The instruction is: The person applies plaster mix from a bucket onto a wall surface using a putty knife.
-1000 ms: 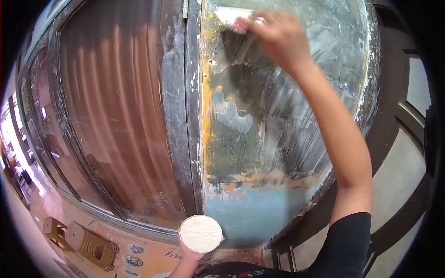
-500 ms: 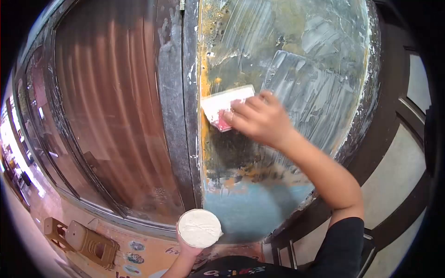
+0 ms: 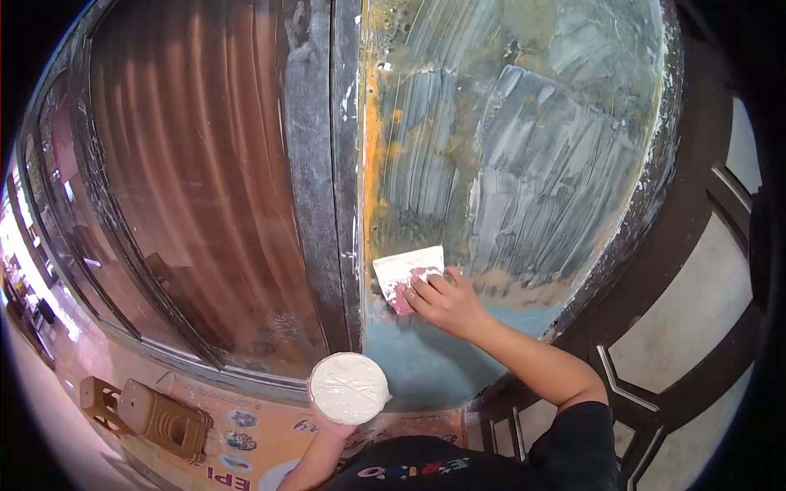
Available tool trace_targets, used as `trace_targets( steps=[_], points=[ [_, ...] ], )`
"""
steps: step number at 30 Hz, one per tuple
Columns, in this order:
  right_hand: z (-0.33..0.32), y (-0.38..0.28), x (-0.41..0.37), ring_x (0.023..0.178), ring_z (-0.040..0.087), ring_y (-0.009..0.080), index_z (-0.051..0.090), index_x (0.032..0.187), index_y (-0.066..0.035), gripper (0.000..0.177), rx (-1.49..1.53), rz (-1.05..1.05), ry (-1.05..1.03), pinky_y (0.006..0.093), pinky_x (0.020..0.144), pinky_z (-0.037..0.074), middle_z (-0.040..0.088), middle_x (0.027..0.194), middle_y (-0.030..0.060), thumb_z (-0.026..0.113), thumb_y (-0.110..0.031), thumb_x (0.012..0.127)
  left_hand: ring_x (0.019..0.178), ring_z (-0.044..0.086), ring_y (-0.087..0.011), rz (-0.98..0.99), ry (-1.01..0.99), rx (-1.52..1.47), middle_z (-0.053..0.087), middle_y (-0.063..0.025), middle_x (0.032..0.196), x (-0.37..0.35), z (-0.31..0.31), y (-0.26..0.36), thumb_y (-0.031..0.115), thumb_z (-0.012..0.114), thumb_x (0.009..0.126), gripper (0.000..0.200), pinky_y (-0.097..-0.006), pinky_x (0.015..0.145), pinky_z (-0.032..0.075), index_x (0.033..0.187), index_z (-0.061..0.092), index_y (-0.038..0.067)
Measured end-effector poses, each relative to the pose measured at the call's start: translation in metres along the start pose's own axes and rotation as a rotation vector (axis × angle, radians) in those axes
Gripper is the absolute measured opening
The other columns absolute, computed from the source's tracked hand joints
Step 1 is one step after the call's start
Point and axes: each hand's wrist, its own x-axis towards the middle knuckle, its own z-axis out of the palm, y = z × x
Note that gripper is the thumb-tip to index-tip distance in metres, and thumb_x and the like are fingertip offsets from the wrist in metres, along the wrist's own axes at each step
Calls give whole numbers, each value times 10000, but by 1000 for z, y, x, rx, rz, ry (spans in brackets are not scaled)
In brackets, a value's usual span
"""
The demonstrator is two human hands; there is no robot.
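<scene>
2 hands split the load. The right hand pinched a white-and-red spreader between thumb and fingers, its broad edge turned upward at the patchy wall — presumably to bring its full width to the surface. The left hand gripped a round tub of white paste at its side and underneath, most fingers hidden. It sat below the spreader and close to the body — likely so the paste stayed handy without blocking the right arm.
</scene>
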Motion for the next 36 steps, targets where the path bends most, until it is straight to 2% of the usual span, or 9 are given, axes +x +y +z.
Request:
trace_targets(
  steps=[4,8,12,19,20,31,32,35,36],
  points=[
    [-22,0,-6,850,622,151,708,1081,-202,253,149,89,-158,402,876,452,692,999,-25,635,-231,841,1392,412,-450,-32,-56,-40,420,-135,1554,-10,10,8,711,418,903,822,-692,1139,292,1505,430,152],
    [-30,0,-15,882,692,201,647,1089,-70,140,872,1095,150,372,782,542,701,993,84,637,-113,956,1394,409,-449,3,-32,31,421,-131,1554,-13,12,4,712,420,900,811,-714,1130,282,1502,435,169],
    [-21,-10,-37,799,611,61,614,925,-23,148,1499,1437,329,262,705,480,680,949,24,692,-146,954,1361,459,-437,5,12,-17,479,-144,1507,-14,-1,4,674,418,930,757,-712,1105,326,1483,462,159],
    [-15,-29,-102,651,452,81,656,802,-44,273,1060,1083,-160,272,609,372,540,690,-22,791,-271,871,1353,470,-427,17,40,71,502,-123,1494,-14,-10,10,654,407,940,723,-663,1116,353,1459,498,159],
    [-18,-32,-108,616,456,103,718,879,-43,242,1140,1254,-329,286,581,371,532,638,18,794,-272,857,1353,470,-427,16,40,72,502,-123,1494,-13,-9,11,654,407,940,723,-663,1116,353,1459,498,159],
    [-50,-45,-97,669,570,126,737,1098,-14,221,1115,1139,-186,287,630,475,671,763,65,630,-107,929,1382,428,-456,-35,38,180,455,-118,1531,-6,15,19,704,397,912,768,-792,1078,271,1489,456,202],
    [-48,-43,-101,703,581,119,731,1108,2,231,1318,1188,-179,281,654,482,686,807,58,602,-80,935,1389,416,-461,-167,-6,-363,449,-112,1536,-6,17,23,707,394,912,764,-827,1060,238,1494,447,214],
    [-50,-44,-86,774,582,94,723,1099,24,208,1596,1312,-149,266,714,492,699,888,27,589,-31,950,1392,411,-463,-185,-14,-359,440,-129,1539,-1,19,27,700,389,916,773,-817,1071,239,1498,439,194],
    [-49,-47,-79,775,581,88,724,1083,14,183,1541,1389,-123,260,712,492,696,892,27,604,-25,951,1395,406,-465,-41,-31,248,429,-155,1542,4,15,26,686,381,931,782,-800,1086,241,1508,420,160]
  ],
)
